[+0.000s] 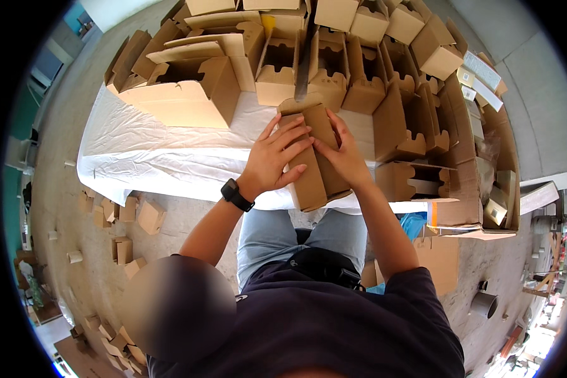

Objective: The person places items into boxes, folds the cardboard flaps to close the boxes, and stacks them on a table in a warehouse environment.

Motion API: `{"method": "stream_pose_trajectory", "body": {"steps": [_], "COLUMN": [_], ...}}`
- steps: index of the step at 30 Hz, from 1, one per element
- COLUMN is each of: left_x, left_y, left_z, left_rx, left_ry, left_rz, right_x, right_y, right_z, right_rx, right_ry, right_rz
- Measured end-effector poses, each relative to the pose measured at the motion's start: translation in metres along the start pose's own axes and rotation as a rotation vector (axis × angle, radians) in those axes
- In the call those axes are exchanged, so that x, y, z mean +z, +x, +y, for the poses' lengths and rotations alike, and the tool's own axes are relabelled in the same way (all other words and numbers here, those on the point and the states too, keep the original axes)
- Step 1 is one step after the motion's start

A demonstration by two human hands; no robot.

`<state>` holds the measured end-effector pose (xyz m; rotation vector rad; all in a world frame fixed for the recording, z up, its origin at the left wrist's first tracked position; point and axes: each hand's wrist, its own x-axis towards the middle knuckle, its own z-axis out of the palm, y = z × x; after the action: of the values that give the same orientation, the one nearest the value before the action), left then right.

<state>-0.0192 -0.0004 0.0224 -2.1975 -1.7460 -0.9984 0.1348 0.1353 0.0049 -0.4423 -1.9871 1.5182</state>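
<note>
On the white-covered table in front of me, close to its near edge, lies a long brown cardboard box [311, 183]. Two long panels show on its upper side, with a gap along its right part. My left hand [276, 154] rests on the left panel, fingers stretched out across it and the thumb apart. At the right side, my right hand [346, 151] grips the box, its thumb over the top and its fingers along the outer edge. The underside of the box is hidden.
Open brown boxes [331, 66] stand in rows along the table's far side. A large open box [189, 94] sits at the left. On the right, a big carton [466, 151] holds smaller boxes. Several small cardboard pieces [151, 217] lie on the floor at the left.
</note>
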Motion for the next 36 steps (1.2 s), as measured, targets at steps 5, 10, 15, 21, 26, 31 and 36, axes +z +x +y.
{"method": "stream_pose_trajectory", "body": {"steps": [5, 10, 15, 21, 26, 31, 36], "left_x": [-0.002, -0.014, -0.010, -0.009, -0.009, -0.004, -0.002], "left_y": [0.003, 0.002, 0.006, 0.006, 0.007, 0.011, 0.006], "left_z": [0.002, 0.003, 0.005, 0.006, -0.002, 0.007, 0.037], "left_rx": [-0.059, -0.118, -0.017, -0.010, 0.056, -0.074, -0.400], "left_ry": [0.030, 0.013, 0.087, 0.123, 0.095, 0.194, 0.385], "left_rz": [-0.029, 0.016, -0.036, -0.068, -0.025, 0.126, 0.179], "right_x": [-0.010, -0.024, -0.043, -0.054, -0.055, -0.059, -0.054], "right_y": [-0.003, -0.021, -0.020, -0.008, -0.001, -0.003, -0.038], "right_z": [-0.018, -0.039, -0.052, -0.074, -0.080, -0.088, -0.102], "right_rx": [0.141, 0.116, -0.072, -0.075, -0.089, -0.111, -0.161], "right_ry": [0.019, 0.186, -0.344, -0.573, -0.635, -0.632, -0.451], "right_rz": [-0.009, 0.078, -0.390, -0.617, -0.696, -0.447, -0.125]}}
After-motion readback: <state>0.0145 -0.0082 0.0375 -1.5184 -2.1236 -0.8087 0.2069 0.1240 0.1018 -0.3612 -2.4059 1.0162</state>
